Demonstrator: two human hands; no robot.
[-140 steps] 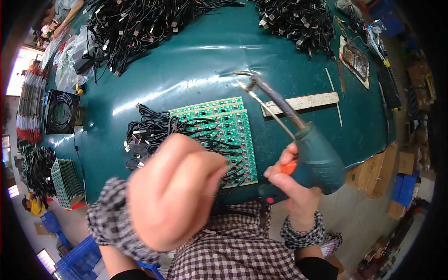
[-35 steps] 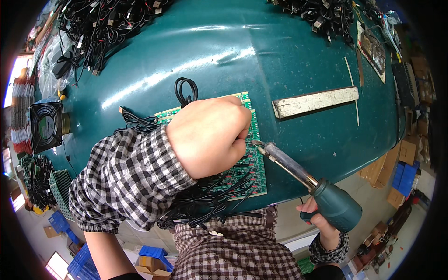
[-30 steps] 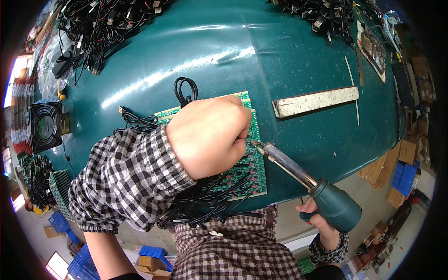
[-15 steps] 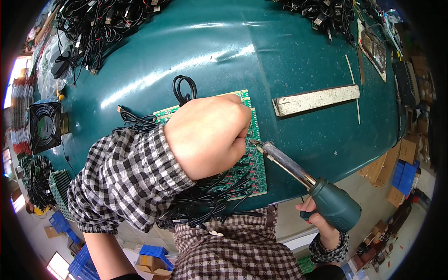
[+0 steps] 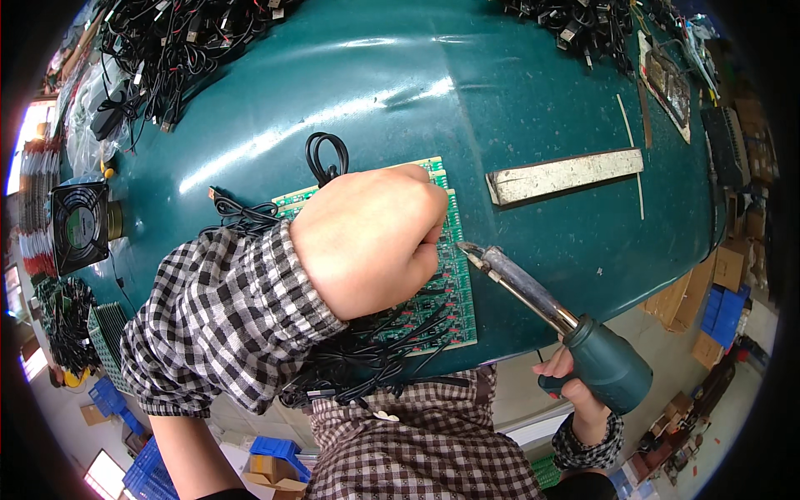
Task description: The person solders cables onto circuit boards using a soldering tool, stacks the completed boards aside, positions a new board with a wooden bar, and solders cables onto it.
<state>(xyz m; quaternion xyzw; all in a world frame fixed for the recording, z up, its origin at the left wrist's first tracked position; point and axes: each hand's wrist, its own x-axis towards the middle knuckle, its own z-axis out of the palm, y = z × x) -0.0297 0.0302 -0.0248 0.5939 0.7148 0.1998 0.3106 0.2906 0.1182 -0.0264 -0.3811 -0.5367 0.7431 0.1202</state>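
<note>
My left hand (image 5: 371, 237) is closed over a green circuit board panel (image 5: 460, 312) with rows of small parts. Its fingertips are hidden behind the knuckles, so what they pinch does not show. In my right hand (image 5: 575, 387) is a soldering gun (image 5: 612, 367) with a dark green handle and a metal barrel. The gun's tip points at the board's right edge, a short way right of my left fingers; contact is unclear. Black cables (image 5: 358, 362) lie across the board's near side. A coiled black cable (image 5: 327, 158) and a cable bundle (image 5: 242, 215) sit beyond and left of it.
On the green table mat (image 5: 550, 250) lies a whitish metal bar (image 5: 567, 177) to the right, with a thin pale stick (image 5: 630, 137) under it. Heaps of black cables (image 5: 200, 42) fill the far left and far right. A small fan (image 5: 81, 225) stands at the left.
The soldering gun has moved a little to the right, its tip drawing away from my left fingers toward the board's edge. My left hand stays almost still, and the board has shifted very slightly away.
</note>
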